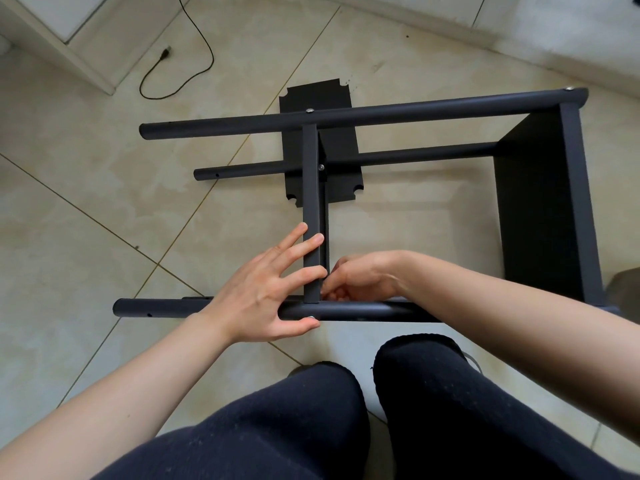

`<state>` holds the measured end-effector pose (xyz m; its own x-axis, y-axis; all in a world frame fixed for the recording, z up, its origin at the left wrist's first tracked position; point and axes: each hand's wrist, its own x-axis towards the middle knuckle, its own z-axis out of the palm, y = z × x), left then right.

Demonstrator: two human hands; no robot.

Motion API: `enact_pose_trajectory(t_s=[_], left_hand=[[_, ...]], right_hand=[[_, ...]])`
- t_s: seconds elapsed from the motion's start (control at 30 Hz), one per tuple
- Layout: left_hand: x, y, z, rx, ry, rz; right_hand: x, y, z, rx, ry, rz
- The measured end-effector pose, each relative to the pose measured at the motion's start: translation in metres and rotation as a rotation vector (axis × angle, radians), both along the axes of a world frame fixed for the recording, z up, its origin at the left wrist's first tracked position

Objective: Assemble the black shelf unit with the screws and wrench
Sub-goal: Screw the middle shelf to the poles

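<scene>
Mid-shelf joint at near post: your left hand spread flat, steadying it; right hand behind post, curled, contents hidden. Next: seat screw, tighten.

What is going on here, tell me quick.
A person kneels over a black metal shelf frame lying on its side on the beige tiled floor. The left hand presses flat on the middle crossbar and the near tube. The right hand reaches under that joint, fingers curled; what it holds is hidden. A loose black shelf panel lies beneath.
</scene>
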<state>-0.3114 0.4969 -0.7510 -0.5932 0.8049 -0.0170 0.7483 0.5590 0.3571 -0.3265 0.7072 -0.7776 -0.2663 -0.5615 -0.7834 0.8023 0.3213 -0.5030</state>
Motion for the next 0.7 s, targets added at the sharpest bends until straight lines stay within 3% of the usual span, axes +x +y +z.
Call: enact_pose_trajectory(t_s=[0.23, 0.43, 0.6, 0.7], left_hand=[[0.008, -0.002, 0.005, -0.070, 0.000, 0.050], [0.030, -0.012, 0.018, -0.132, -0.121, 0.262], [0.055, -0.028, 0.033, 0.020, -0.029, 0.497], [0.064, -0.047, 0.035, -0.044, -0.035, 0.582]], right_hand=[[0.009, 0.002, 0.021, 0.175, 0.285, 0.087], [0.005, 0.011, 0.055, 0.228, 0.359, 0.239], [0.019, -0.001, 0.068, 0.427, 0.685, 0.470], [0.026, -0.009, 0.072, 0.488, 0.747, 0.549]])
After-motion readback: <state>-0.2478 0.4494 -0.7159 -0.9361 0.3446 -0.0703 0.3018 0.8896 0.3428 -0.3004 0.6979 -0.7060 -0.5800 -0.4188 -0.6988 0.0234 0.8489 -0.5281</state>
